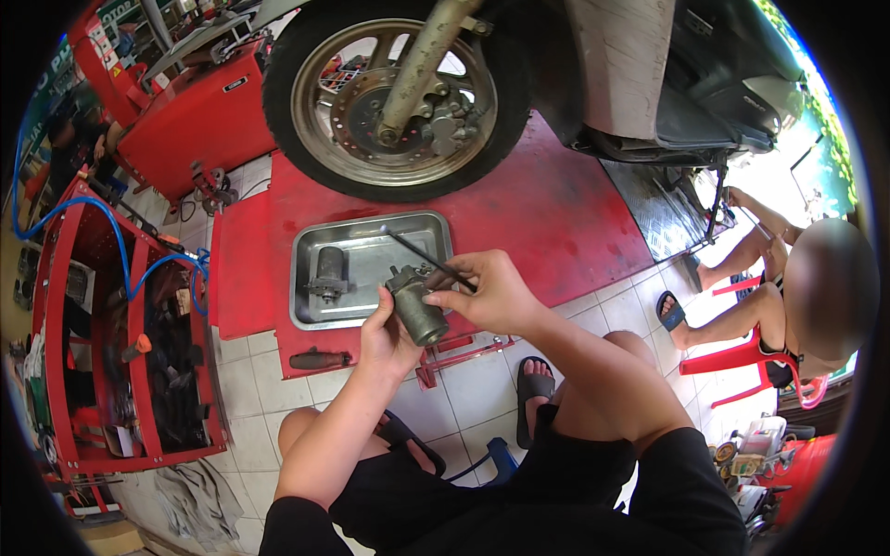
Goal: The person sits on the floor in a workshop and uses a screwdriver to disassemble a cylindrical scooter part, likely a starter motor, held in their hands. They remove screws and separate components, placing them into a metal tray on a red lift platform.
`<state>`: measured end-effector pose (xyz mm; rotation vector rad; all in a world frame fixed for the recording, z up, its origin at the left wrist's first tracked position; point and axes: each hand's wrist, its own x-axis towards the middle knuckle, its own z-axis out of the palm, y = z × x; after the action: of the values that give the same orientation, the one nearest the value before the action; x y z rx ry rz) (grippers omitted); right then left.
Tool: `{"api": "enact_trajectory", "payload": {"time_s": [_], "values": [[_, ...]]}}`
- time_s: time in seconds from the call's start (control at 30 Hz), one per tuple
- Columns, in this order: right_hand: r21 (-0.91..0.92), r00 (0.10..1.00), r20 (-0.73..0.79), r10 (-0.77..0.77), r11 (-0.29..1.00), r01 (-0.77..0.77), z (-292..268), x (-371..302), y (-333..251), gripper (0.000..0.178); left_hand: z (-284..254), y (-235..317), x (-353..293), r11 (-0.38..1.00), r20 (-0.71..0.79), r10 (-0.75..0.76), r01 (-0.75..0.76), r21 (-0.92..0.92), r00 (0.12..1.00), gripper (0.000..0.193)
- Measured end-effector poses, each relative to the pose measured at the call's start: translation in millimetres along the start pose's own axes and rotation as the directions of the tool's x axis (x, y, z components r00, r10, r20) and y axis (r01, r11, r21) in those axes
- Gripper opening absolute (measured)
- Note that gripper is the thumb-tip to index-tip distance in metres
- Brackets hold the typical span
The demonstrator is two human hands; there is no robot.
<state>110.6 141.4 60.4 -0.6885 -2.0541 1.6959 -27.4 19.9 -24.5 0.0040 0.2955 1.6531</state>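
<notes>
A tiled workshop floor carries a red lift platform (556, 213) with a scooter's front wheel (394, 93) on it and a steel tray (371, 236) just before the squatting person. The left hand (385, 338) is clamped around a grimy cylindrical motor part (417, 306), held above the tray's near edge with its long axis roughly upright. The right hand (491, 296), touching the part's top, pinches a thin dark rod (428, 258) that slants up-left over the tray.

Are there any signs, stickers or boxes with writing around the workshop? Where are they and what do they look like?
Green sign: far left, behind the red tool cart, a curved green banner with pale lettering.
Label: on the red box left of the wheel, a small dark rectangle.
Sticker: top left, on a red stand, a small white rectangle.
Small containers: lower right on the floor, too small to tell apart.
</notes>
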Motion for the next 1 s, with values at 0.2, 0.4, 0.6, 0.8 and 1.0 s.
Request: {"api": "enact_trajectory", "payload": {"time_s": [0.2, 0.4, 0.6, 0.8, 1.0], "values": [[-0.172, 0.993, -0.118, -0.004, 0.985, -0.017, 4, -3, -14, 0.020, 3, -3, -1, 0.999, 0.053, 0.011, -0.014, 0.049, 0.999, 0.064], [-0.213, 0.989, -0.049, -0.143, 0.969, 0.130, 9, -8, -9, 0.020, 9, -7, -4, 0.994, -0.059, 0.049, -0.043, 0.096, 0.997, 0.057], [-0.396, 0.967, -0.087, -0.241, 0.899, 0.189, 20, -4, 0, 0.025, 12, -10, -3, 0.993, -0.141, 0.087, -0.075, 0.086, 0.986, 0.047], [-0.486, 0.970, -0.087, -0.229, 0.860, 0.159, 22, -1, 1, 0.026, 11, -7, -2, 0.998, -0.130, 0.059, -0.059, -0.001, 0.990, 0.048], [-0.449, 0.963, -0.069, -0.262, 0.870, 0.205, 26, 3, -2, 0.025, 5, -7, -6, 0.996, -0.144, 0.058, -0.067, -0.061, 0.988, 0.048]]}}
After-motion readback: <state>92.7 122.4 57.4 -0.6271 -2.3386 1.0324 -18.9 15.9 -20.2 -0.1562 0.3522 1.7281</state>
